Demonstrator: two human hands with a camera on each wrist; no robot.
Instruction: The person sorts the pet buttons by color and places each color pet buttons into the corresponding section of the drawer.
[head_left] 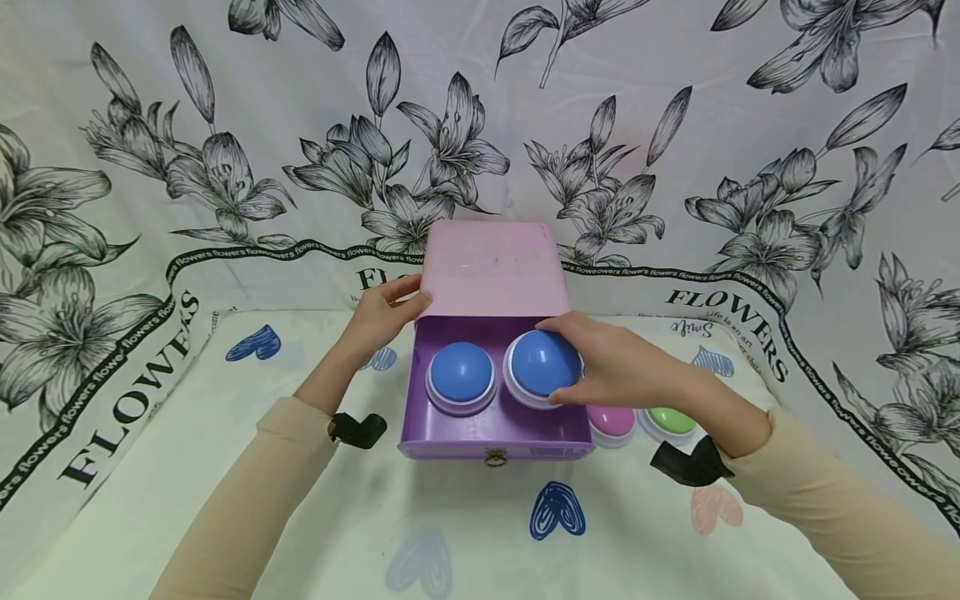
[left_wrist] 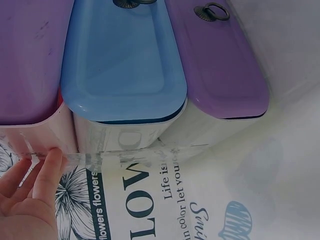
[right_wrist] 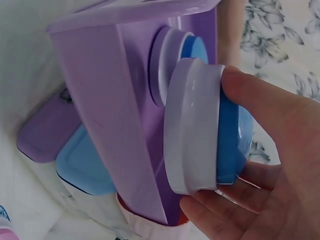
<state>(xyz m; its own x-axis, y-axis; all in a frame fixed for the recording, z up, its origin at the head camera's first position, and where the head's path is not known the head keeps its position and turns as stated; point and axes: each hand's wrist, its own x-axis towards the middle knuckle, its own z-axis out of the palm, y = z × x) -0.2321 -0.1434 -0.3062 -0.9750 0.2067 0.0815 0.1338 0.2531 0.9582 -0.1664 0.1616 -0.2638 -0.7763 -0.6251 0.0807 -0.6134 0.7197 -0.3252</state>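
Note:
My right hand grips a blue-domed push button with a white base, thumb on one side and fingers on the other. It is held tilted over the right half of a pulled-out purple drawer. A second blue push button sits in the drawer's left half. The drawer belongs to a small cabinet with a pink top. My left hand rests at the cabinet's left side; in the left wrist view its extended fingers touch the pink casing.
Right of the drawer, a pink push button and a green one lie on the heart-patterned cloth. A blue drawer and another purple drawer are shut below the pulled-out one. Flower-printed fabric hangs behind.

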